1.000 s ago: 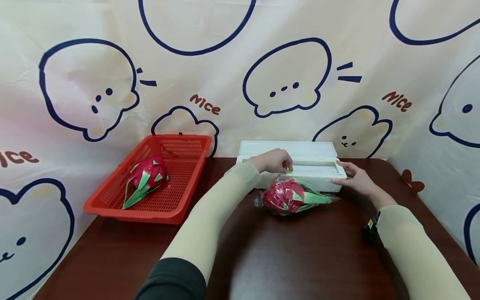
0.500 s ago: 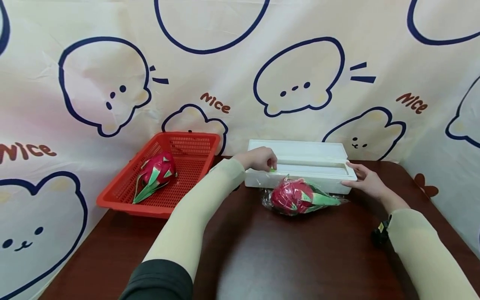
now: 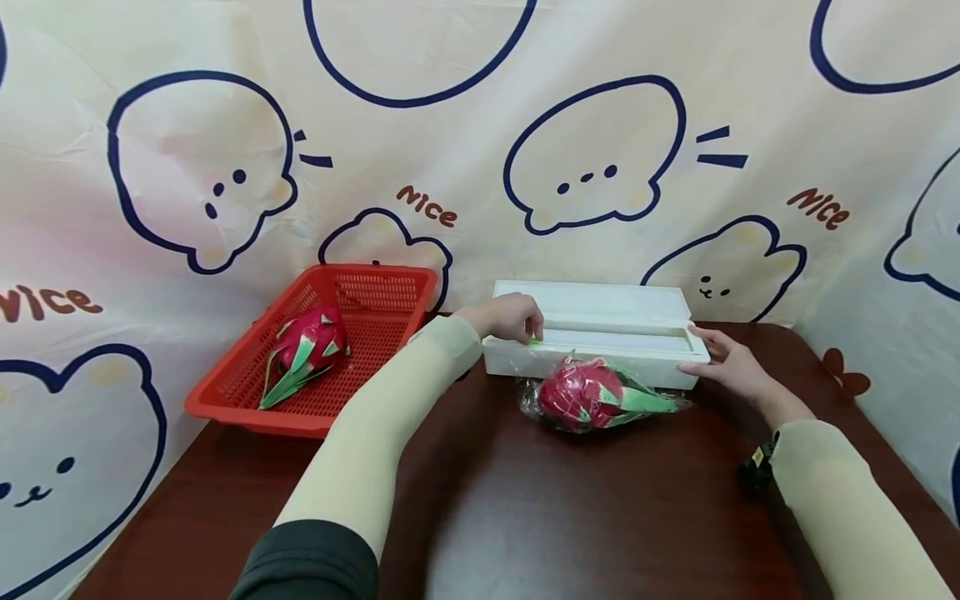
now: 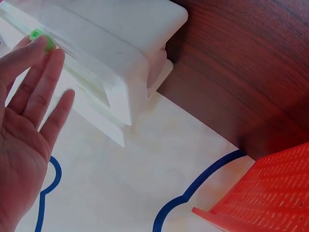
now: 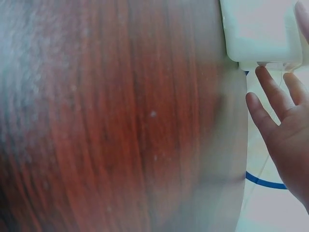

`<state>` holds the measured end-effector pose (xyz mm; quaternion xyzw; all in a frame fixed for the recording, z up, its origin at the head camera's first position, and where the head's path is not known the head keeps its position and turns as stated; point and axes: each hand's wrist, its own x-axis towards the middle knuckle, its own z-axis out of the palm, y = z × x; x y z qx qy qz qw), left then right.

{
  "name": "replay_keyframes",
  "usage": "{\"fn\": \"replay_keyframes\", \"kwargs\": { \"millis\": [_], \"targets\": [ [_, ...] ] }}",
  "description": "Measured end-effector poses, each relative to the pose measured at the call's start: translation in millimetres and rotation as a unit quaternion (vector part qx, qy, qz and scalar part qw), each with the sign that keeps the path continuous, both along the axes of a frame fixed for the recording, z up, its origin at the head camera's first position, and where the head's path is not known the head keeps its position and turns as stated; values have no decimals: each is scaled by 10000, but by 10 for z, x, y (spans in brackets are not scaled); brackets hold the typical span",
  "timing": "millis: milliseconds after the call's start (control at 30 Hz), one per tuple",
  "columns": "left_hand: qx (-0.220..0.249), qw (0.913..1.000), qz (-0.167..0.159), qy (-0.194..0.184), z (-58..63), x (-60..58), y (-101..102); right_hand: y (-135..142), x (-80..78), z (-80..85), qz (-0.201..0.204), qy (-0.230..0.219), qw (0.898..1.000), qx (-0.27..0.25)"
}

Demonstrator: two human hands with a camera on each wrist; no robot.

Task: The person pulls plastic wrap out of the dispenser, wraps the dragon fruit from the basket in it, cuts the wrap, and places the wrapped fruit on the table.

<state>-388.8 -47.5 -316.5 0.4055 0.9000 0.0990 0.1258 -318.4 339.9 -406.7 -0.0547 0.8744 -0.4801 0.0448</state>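
Observation:
A long white plastic-wrap dispenser box [image 3: 592,300] stands at the back of the table with its lid raised. My left hand [image 3: 508,318] pinches a small green slide cutter [image 4: 49,44] on the box's front edge, near the left end. Around the box's right end, my right hand [image 3: 738,371] holds with thumb in front and fingers on the end. A dragon fruit [image 3: 581,396] in clear plastic film lies directly before the box, its green leaves pointing right.
To the left, a red plastic basket [image 3: 247,421] holds another dragon fruit [image 3: 313,340] without film. The dark wooden table [image 3: 600,517] ends at a cartoon-printed cloth [image 3: 465,150] behind and at the right.
My left hand has slid left along the box's front edge with the green slide cutter. The right hand stays at the right end; the head view has shifted slightly.

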Motion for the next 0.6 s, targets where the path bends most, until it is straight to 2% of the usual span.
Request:
{"fn": "replay_keyframes", "kwargs": {
  "millis": [200,433,600],
  "targets": [
    [-168,9998,76,97,10,0,-39,13,-36,26,27,-62,10000,-19],
    [-218,9996,-61,193,74,-20,-25,58,-2,25,-81,-15,10000,-41],
    [-282,9996,-24,44,51,2,-70,32,2,-4,-9,-65,10000,-39]
  ]
}}
